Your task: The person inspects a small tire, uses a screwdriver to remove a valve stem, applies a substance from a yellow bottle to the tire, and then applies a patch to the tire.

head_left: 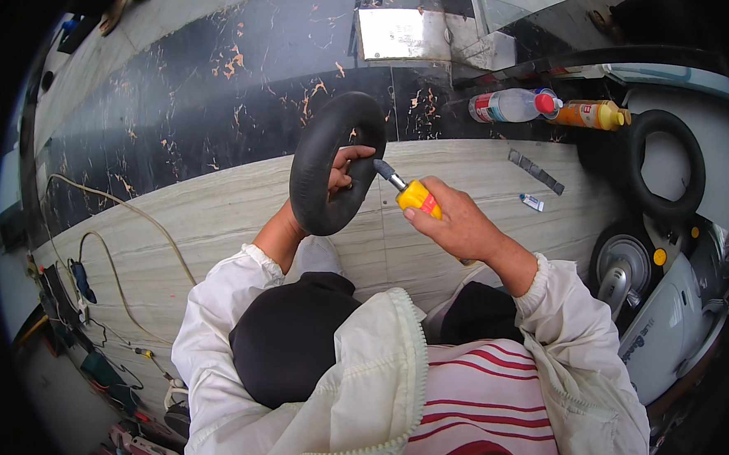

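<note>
1. Cream jacket sleeves (221, 317) and a red-striped shirt (480, 386) fill the lower edge, nearest the camera; both forearms reach up from there.
2. Held upright above the lap is a small black inner tube (321, 160), its ring tilted slightly, its opening facing the tool.
3. Left hand (341, 173) is clamped on the tube, fingers hooked through the hole and curled over the right side of the ring.
4. Right hand (455, 219) is closed around a yellow-handled tool (416, 196), just to the right of the tube.
5. Its long axis runs up and to the left, the metal tip (384, 171) almost at the left hand's fingers on the ring; the left hand is the nearer to the tube.
6. Beyond lies a pale striped floor (215, 210) with a dark marbled band behind it.
7. Farther right lie a clear bottle (510, 104), an orange bottle (593, 114), a small glue tube (532, 202) and a larger black tube (666, 162).
</note>
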Tool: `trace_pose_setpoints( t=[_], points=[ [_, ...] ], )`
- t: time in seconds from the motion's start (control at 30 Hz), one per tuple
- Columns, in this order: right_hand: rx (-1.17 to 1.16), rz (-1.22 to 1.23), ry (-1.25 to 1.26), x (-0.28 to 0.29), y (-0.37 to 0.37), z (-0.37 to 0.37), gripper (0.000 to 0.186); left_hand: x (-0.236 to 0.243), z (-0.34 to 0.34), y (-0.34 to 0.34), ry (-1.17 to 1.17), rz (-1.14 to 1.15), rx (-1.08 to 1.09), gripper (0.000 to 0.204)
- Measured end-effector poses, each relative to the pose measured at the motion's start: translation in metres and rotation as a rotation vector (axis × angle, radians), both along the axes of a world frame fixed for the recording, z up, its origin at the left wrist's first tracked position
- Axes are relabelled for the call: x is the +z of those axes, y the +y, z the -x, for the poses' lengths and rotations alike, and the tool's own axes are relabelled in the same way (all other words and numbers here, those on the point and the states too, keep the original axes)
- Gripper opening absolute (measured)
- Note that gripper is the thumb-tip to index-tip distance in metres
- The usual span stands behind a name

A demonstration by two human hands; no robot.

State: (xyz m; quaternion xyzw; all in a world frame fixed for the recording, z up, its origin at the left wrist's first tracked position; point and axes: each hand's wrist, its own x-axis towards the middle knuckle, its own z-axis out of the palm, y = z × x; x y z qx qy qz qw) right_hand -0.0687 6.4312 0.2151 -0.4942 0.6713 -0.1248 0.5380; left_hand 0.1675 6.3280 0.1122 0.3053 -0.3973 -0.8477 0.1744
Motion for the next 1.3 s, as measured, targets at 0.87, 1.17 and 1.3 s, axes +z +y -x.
trace_pose_setpoints(
  t=[0.87, 1.17, 1.3],
  points=[
    [0.287, 0.167, 0.355, 0.002, 0.011, -0.009, 0.054, -0.006, 0.011, 0.008, -0.042, 0.005, -0.133, 0.065],
    [0.315, 0.173, 0.440, 0.002, 0.008, -0.008, 0.055, 0.002, 0.010, 0.007, -0.055, 0.029, -0.155, 0.064],
    [0.327, 0.159, 0.459, 0.002, 0.008, -0.009, 0.055, 0.002, 0.010, 0.007, -0.052, 0.025, -0.154, 0.064]
  ],
)
